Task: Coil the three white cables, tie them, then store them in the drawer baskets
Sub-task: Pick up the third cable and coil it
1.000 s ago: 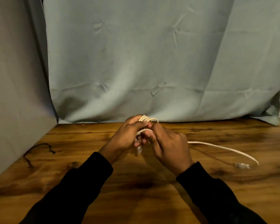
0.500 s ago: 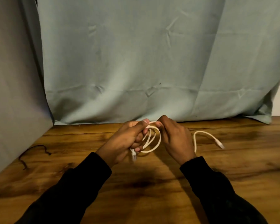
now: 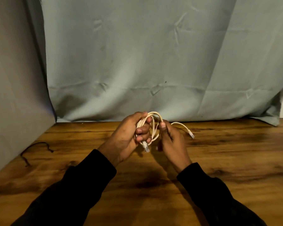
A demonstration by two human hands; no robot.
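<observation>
One white cable (image 3: 155, 128) is wound into several loops above the wooden table. My left hand (image 3: 129, 136) is closed around the left side of the coil, and a clear plug end (image 3: 146, 146) hangs below its fingers. My right hand (image 3: 171, 139) pinches the right side of the loops with thumb and fingers. The free tail arcs out to the right and ends in a second plug (image 3: 191, 135) just over the tabletop. No other white cables and no drawer baskets are in view.
A thin black tie cord (image 3: 36, 150) lies on the wooden table (image 3: 235, 160) at the left, near a grey panel. A grey-green cloth backdrop (image 3: 137, 62) hangs behind the table's far edge.
The long tail that lay out to the right on the table has been wound in. The coil has gained loops and only a short tail with its plug now sticks out.
</observation>
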